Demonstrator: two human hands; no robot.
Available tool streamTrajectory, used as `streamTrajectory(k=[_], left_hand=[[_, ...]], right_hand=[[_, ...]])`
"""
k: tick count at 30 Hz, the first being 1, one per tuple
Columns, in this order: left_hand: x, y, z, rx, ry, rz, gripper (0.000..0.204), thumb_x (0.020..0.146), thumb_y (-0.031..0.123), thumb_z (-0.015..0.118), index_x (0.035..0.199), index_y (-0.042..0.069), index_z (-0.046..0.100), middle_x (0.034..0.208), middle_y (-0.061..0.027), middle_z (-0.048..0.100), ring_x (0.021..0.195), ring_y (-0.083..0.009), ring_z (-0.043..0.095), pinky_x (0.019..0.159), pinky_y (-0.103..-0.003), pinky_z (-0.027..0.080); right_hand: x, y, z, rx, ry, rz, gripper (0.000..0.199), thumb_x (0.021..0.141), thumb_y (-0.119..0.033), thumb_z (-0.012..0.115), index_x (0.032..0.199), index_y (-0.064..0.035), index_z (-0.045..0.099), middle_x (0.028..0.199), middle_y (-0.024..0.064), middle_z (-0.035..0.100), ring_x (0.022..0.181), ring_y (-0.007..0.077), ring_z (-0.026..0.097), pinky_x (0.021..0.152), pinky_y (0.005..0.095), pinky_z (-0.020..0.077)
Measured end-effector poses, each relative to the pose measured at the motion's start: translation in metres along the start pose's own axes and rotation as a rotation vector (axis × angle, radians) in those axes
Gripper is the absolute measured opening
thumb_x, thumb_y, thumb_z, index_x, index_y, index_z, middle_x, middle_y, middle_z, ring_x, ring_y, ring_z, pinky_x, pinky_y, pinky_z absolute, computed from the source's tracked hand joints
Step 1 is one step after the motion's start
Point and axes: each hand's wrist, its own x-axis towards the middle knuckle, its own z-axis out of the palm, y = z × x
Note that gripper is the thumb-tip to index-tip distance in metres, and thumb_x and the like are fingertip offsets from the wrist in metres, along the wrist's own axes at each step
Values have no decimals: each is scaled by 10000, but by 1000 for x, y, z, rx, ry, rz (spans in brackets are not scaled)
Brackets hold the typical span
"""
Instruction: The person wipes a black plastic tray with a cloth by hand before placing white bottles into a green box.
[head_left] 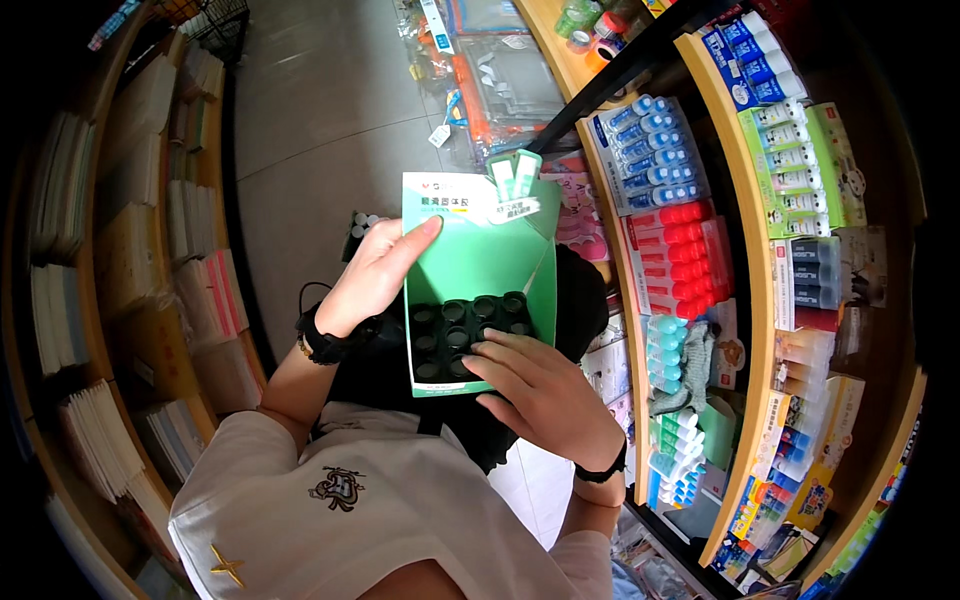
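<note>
1. If the left hand (375, 270), its fingers clamped on one side of the green box (480, 250), lets its grip slacken, the box could tip and spill its tubes (455, 337).
2. Uneven pressure from the right hand (545, 390) could also tilt it; its fingers lie over the tubes, and whether they grip one cannot be told.
3. The box, before the person's torso, holds black-capped tubes in rows.
4. Beside it, a shelf box holds blue tubes (655, 155).
</note>
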Motion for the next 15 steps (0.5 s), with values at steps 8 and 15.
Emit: streamTrajectory(k=[8,15], left_hand=[[-8,7,-7,104,-3,105,349,966,230,425,962,-65,611,790,-74,660,708,-100,581,671,-256,459],[-15,12,-18,217,32,178,338,955,236,452,960,-62,610,763,-95,649,665,-111,578,623,-260,453]], right_hand=[[4,-4,6,-21,-140,24,206,768,-38,570,968,5,543,1120,148,523,1016,245,572,763,327,516],[6,4,22,-95,-25,-109,240,753,-38,570,991,-4,566,1082,135,548,1095,283,534,836,345,499]])
